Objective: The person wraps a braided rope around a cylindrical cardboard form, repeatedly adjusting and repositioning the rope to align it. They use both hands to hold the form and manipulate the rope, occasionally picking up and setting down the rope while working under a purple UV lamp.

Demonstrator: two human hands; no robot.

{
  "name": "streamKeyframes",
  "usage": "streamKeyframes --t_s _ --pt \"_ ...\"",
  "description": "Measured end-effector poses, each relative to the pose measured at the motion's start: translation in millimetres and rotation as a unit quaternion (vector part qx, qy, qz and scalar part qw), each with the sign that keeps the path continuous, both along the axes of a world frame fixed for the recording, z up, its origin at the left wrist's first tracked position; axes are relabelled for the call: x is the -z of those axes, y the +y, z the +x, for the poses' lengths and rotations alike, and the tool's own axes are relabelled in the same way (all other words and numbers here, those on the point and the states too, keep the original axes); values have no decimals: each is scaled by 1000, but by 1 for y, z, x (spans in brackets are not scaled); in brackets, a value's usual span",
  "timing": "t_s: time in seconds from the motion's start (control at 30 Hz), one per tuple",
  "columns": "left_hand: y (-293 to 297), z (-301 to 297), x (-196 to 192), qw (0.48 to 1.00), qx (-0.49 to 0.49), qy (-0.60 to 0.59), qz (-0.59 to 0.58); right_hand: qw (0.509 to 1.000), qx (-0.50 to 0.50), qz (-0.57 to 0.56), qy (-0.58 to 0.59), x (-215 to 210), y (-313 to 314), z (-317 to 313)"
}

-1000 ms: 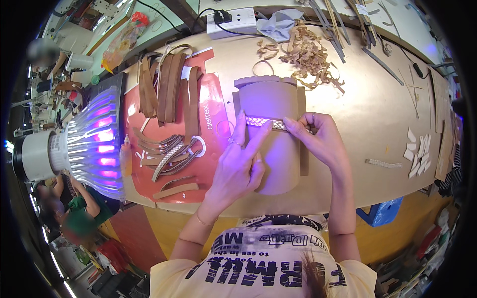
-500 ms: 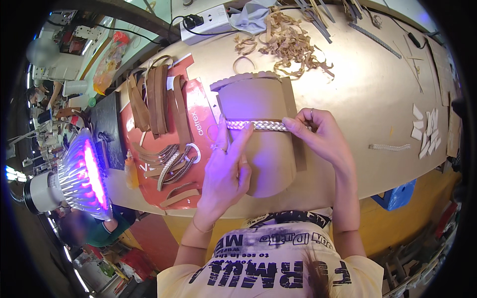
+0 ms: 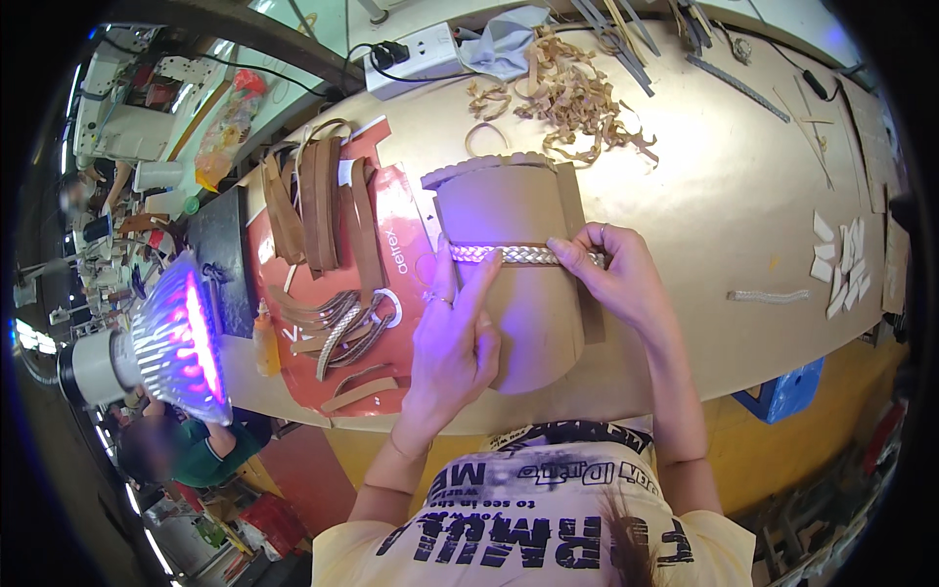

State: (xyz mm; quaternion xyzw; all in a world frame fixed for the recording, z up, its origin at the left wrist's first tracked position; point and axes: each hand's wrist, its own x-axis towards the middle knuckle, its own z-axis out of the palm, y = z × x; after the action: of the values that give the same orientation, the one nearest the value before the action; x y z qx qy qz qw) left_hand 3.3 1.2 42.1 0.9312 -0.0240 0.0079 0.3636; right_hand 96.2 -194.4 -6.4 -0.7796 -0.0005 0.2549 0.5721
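Observation:
A curved brown board form (image 3: 536, 338) lies on the table before me, with a scalloped strip along its far edge. Across its middle runs a pale, shiny braided strap (image 3: 523, 255). My left hand (image 3: 452, 342) rests on the left part of the strap, two fingers stretched out and apart, pressing it against the form; the others are bent. At the strap's right end, my right hand (image 3: 618, 272) pinches it between thumb and fingers, covering that end.
A lit purple lamp (image 3: 186, 342) stands at the left. Brown strips (image 3: 318, 205) and a glue bottle (image 3: 265, 342) lie near a red sheet (image 3: 391, 284). Leather scraps (image 3: 572, 93) are heaped behind the form; white pieces (image 3: 841, 259) lie far right.
My right hand has shifted slightly left along the strap, its fingers more curled over the end. My left fingers stay on the strap. The whole view has shifted slightly.

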Motion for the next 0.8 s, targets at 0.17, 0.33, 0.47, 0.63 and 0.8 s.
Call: streamKeyframes --t_s 0.17,0.33,0.47,0.63,0.8 --pt "10 -5 1 996 -57 -62 -3 996 -41 -23 -77 -42 15 -5" --pt "7 -22 3 987 -98 -126 -31 977 -78 -142 -136 -63 39 1" --pt "2 -24 9 996 -8 -82 -32 979 -74 -159 -108 -68 44 1" --pt "0 -17 11 995 1 -52 -80 976 -96 -159 -112 -72 38 0" --pt "3 -14 12 997 38 -60 -20 985 -83 -107 -104 -64 31 0"
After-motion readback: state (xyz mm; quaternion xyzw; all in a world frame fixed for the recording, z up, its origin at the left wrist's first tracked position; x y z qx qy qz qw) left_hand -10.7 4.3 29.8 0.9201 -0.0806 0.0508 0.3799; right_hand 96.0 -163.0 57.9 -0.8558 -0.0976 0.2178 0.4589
